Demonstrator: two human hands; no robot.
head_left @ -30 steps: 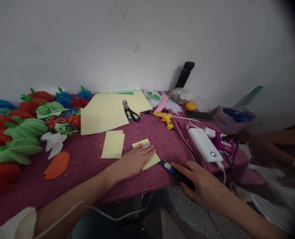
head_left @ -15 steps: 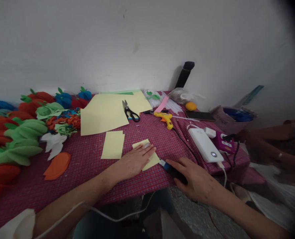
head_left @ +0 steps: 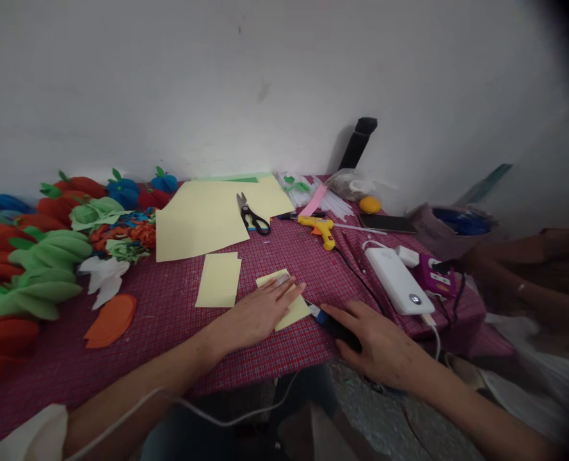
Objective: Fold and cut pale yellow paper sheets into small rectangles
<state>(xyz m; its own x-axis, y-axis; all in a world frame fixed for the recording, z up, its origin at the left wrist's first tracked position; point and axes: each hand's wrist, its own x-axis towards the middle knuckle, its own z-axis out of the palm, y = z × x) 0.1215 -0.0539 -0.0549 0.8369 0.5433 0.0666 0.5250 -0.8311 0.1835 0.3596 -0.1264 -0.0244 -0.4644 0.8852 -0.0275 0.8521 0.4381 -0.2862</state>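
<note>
My left hand (head_left: 260,312) lies flat with its fingers stretched over a small pale yellow sheet (head_left: 294,315), pressing it to the cloth. A small whitish piece (head_left: 282,280) shows by its fingertips; I cannot make out what it is. My right hand (head_left: 377,342) is wrapped round a tool with a dark blue and black handle (head_left: 335,326) and a thin tip, which points at the sheet's right edge. To the left lie more small yellow sheets (head_left: 218,280). Behind them are a large yellow sheet (head_left: 198,218) and black-handled scissors (head_left: 251,214).
A yellow glue gun (head_left: 320,229), a white power bank (head_left: 392,280) and a purple power strip (head_left: 435,275) stand to the right. Red, blue and green felt pumpkin shapes (head_left: 48,250) fill the left side. A co-worker's arm (head_left: 509,275) shows at far right.
The thin tip of the tool in my right hand has shifted slightly up along the sheet's right edge. My left hand stays on the sheet. The co-worker's arm has moved.
</note>
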